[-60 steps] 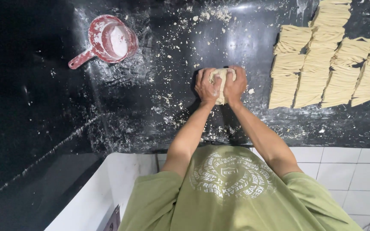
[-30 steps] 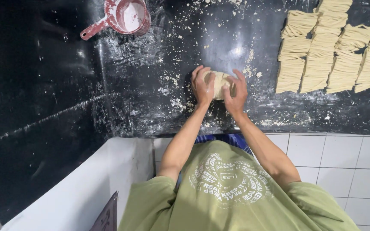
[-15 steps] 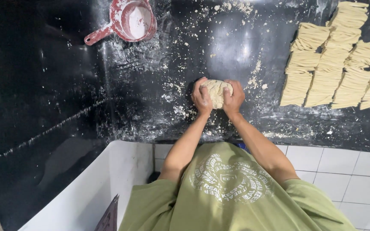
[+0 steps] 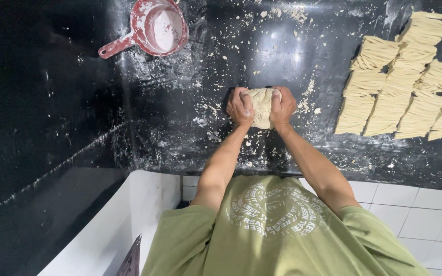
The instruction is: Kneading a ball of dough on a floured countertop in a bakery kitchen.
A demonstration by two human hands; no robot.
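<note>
Left hand (image 4: 240, 106) and right hand (image 4: 283, 106) clasped around dough lump (image 4: 261, 107) between them, on floured counter (image 4: 180, 112).

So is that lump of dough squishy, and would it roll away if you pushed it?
Probably squishy: the dough looks lumpy and dented between the left hand and right hand. It likely wouldn't roll far, being uneven, on the floury black counter. Crumbs around it hint it's a bit dry.

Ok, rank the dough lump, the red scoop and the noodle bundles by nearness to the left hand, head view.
1. Dough lump: gripped by the left hand, on its right.
2. Red scoop: up and to the left, on the counter.
3. Noodle bundles: far right, beyond the right hand.
</note>
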